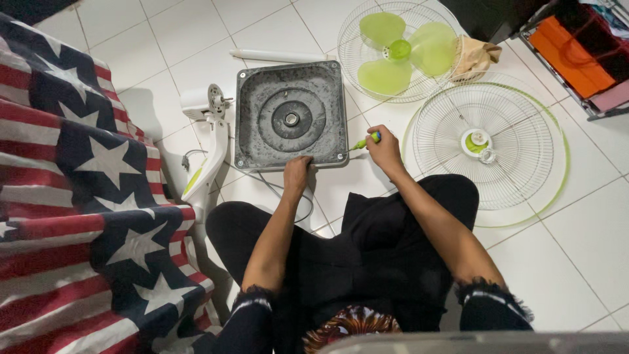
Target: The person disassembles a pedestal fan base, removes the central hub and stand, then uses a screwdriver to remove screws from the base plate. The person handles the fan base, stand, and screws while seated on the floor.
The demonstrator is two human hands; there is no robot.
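Lots of fan bits spread over the white tiled floor (576, 262). Far side, there's a wire grille (367, 59) with the lime green blades (400, 52) lying in it, and a crumpled beige cloth (473, 58) just beside it on the right. Nearer and to the right sits a second grille (488, 147) with a green rim. A white pole (278, 56) lies at the far edge. Left side is a big stars-and-stripes fabric (78, 196). Far right corner has a metal rack (576, 59) with something orange on it.
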